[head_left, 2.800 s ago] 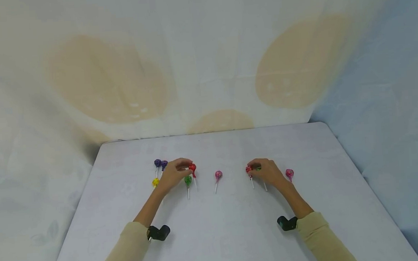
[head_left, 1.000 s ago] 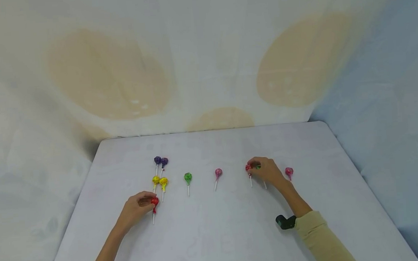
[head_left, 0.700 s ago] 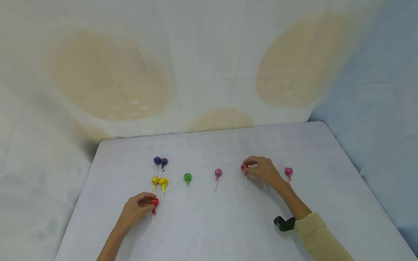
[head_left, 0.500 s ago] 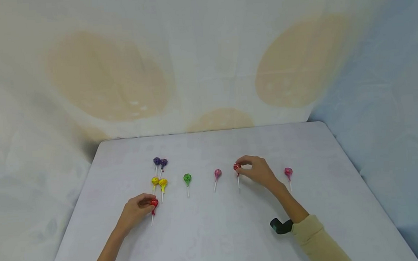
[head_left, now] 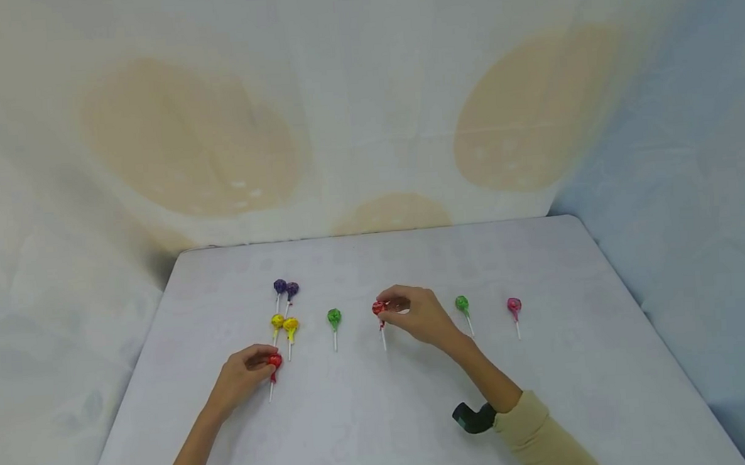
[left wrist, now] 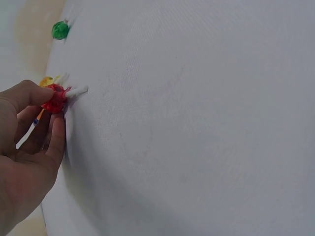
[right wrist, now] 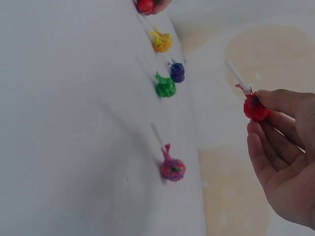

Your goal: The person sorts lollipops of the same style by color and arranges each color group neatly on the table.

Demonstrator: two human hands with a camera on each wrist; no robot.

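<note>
The right hand (head_left: pixel 419 316), fingers pinching a red lollipop (head_left: pixel 378 307), has carried it leftward to mid-frame, uncovering the green lollipop (head_left: pixel 461 303) it hid before. The left hand (head_left: pixel 243 374) still pinches the other red lollipop (head_left: pixel 274 361) on the table (head_left: pixel 390 416), below the yellow pair (head_left: pixel 284 325); the reds look to be converging.

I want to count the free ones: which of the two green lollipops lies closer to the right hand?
The green lollipop just right of the right hand; the other green one lies farther, beyond the held red lollipop.
</note>
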